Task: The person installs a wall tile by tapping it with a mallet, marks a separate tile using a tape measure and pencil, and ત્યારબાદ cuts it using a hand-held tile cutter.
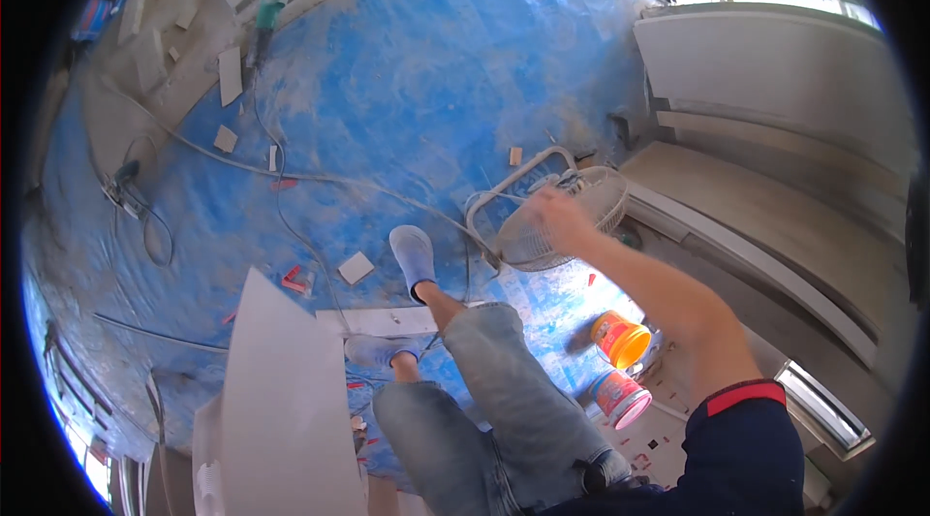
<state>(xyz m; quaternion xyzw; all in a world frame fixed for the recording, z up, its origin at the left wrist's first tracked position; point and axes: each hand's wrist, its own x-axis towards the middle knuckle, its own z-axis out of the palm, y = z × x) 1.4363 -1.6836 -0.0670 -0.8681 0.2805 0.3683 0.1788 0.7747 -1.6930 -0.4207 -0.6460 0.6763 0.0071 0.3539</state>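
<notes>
My right arm reaches forward from the lower right. My right hand (562, 220) is over a round floor fan (603, 198) with a wire cage and a tubular stand. The hand is smeared by motion, so its fingers cannot be made out. Whether it grips the fan or only hovers above it, I cannot tell. My left hand is outside the picture. Below the fan, an orange bucket (620, 340) and a red and white bucket (620, 398) lean on the floor beside my legs.
Blue sheeting (387, 90) covers the floor, crossed by a grey cable (320, 177). A green power tool (269, 14) lies at the far left among tile offcuts. A large pale panel (286, 400) rises on my left. Along the right runs a grey bench-like structure (765, 196).
</notes>
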